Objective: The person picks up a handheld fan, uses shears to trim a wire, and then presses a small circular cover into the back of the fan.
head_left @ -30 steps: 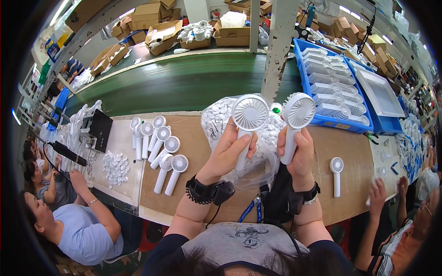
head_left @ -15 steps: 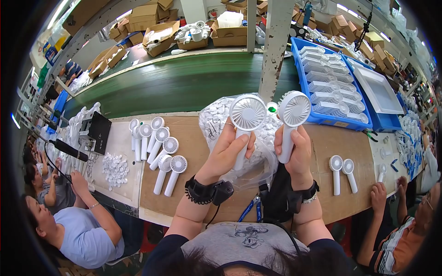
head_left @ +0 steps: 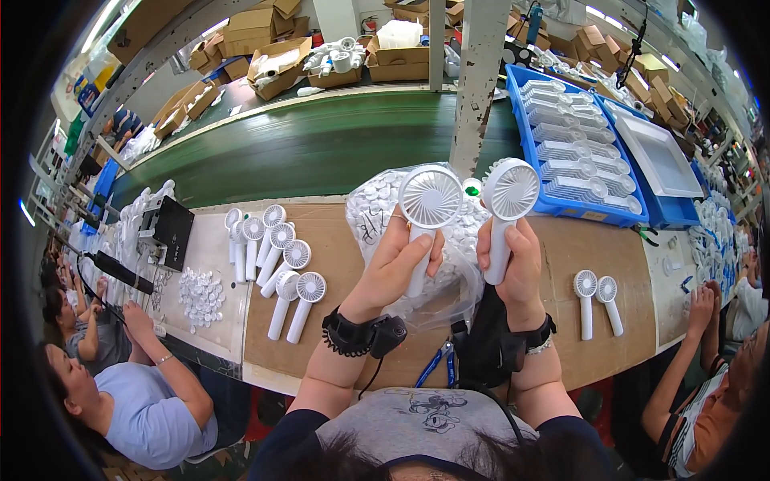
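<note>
In my left hand (head_left: pixel 396 258) is a white handheld fan (head_left: pixel 431 197), held upright by its handle with the round grille facing me. My right hand (head_left: pixel 515 255) grips a second white handheld fan (head_left: pixel 512 191) the same way, close beside the first. Behind both lies a clear plastic bag (head_left: pixel 374 200) full of small white round parts. Several finished-looking white fans (head_left: pixel 296 254) lie in a group on the cardboard to the left. Two more fans (head_left: pixel 585 285) rest on the right side of the cardboard.
Blue-handled pliers (head_left: pixel 434 364) lie near the front edge. A pile of small white parts (head_left: pixel 200 296) and a black box (head_left: pixel 166 232) are at left. A blue crate (head_left: pixel 525 144) of white parts stands back right, beside a post (head_left: pixel 475 96). A green conveyor (head_left: pixel 281 148) runs behind. Co-workers sit on both sides.
My hands and the two fans have hardly moved. At the right, the co-worker's hands have come together, and the small white fan near them is no longer visible.
</note>
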`<state>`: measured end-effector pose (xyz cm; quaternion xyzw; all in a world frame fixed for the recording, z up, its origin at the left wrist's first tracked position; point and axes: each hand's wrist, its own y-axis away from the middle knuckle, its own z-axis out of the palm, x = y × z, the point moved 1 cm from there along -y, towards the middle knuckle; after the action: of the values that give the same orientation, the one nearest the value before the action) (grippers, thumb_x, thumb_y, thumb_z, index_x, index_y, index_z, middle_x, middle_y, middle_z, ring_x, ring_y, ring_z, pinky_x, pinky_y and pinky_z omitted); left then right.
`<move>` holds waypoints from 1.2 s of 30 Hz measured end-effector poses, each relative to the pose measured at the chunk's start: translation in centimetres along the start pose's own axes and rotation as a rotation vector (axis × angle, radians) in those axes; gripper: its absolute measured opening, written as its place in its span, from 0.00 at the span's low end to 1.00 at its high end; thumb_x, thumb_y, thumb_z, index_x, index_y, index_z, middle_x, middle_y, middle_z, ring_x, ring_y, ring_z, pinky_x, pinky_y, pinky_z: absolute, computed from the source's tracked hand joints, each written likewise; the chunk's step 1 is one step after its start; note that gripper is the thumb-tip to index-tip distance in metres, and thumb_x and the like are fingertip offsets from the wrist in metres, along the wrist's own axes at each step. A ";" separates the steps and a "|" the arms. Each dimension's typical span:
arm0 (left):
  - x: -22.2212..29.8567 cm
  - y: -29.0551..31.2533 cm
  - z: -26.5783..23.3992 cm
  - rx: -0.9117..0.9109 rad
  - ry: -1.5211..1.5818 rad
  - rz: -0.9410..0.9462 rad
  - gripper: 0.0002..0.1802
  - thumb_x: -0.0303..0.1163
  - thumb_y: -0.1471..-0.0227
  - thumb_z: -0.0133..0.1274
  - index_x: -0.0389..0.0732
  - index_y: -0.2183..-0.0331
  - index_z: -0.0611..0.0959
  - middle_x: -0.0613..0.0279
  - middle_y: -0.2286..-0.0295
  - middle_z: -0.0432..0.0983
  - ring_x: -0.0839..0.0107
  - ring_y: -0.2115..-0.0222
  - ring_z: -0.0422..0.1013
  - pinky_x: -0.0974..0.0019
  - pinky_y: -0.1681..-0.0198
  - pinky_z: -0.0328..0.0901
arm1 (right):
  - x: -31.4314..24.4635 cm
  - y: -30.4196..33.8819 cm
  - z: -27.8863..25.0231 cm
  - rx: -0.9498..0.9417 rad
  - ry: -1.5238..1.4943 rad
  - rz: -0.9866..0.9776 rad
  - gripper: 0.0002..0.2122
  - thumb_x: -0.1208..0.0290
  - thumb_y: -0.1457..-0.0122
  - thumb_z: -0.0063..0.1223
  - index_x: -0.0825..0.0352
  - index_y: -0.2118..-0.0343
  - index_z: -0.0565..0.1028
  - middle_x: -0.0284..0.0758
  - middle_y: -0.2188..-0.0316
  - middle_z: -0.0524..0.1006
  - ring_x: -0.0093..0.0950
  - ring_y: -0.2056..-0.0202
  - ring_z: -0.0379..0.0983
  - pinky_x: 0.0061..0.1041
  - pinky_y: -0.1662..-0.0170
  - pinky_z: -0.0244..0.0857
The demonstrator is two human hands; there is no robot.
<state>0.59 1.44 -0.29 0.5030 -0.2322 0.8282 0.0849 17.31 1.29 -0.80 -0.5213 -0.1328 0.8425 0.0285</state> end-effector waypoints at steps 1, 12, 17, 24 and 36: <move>0.0 0.0 0.0 0.000 0.001 0.000 0.24 0.28 0.48 0.36 0.41 0.48 0.53 0.58 0.76 0.62 0.74 0.80 0.59 0.72 0.74 0.58 | 0.0 0.0 0.0 0.000 -0.001 0.000 0.22 0.62 0.46 0.35 0.75 0.54 0.62 0.34 0.80 0.67 0.19 0.83 0.61 0.16 0.79 0.56; -0.1 -0.1 -0.4 -0.031 0.080 -0.025 0.25 0.24 0.47 0.35 0.40 0.48 0.51 0.60 0.73 0.62 0.77 0.77 0.60 0.74 0.72 0.59 | -0.2 -0.1 0.1 -0.011 -0.013 0.005 0.18 0.63 0.45 0.35 0.74 0.58 0.63 0.35 0.79 0.66 0.19 0.82 0.61 0.16 0.78 0.56; -0.1 -0.2 -0.4 -0.006 0.113 -0.034 0.24 0.25 0.47 0.36 0.41 0.49 0.51 0.60 0.73 0.63 0.76 0.76 0.61 0.72 0.71 0.60 | -0.4 0.0 0.6 -0.003 0.006 0.006 0.14 0.64 0.44 0.35 0.72 0.62 0.63 0.35 0.77 0.66 0.19 0.82 0.61 0.16 0.78 0.56; -0.3 -0.3 -0.6 -0.009 0.118 -0.030 0.24 0.26 0.47 0.36 0.41 0.50 0.50 0.59 0.72 0.63 0.75 0.76 0.62 0.71 0.70 0.60 | -0.2 -0.1 0.4 -0.032 0.025 0.007 0.14 0.65 0.44 0.35 0.71 0.62 0.62 0.35 0.76 0.66 0.19 0.81 0.61 0.16 0.77 0.56; -0.1 -0.4 -0.5 0.015 0.153 0.001 0.25 0.25 0.48 0.39 0.40 0.50 0.51 0.60 0.72 0.62 0.75 0.76 0.62 0.72 0.71 0.60 | -0.2 -0.2 0.7 -0.047 0.006 -0.015 0.17 0.66 0.45 0.37 0.72 0.57 0.60 0.34 0.75 0.66 0.19 0.80 0.62 0.16 0.76 0.57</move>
<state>0.40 2.01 -0.47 0.4389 -0.2191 0.8659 0.0983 16.80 1.28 -0.31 -0.5235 -0.1562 0.8373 0.0228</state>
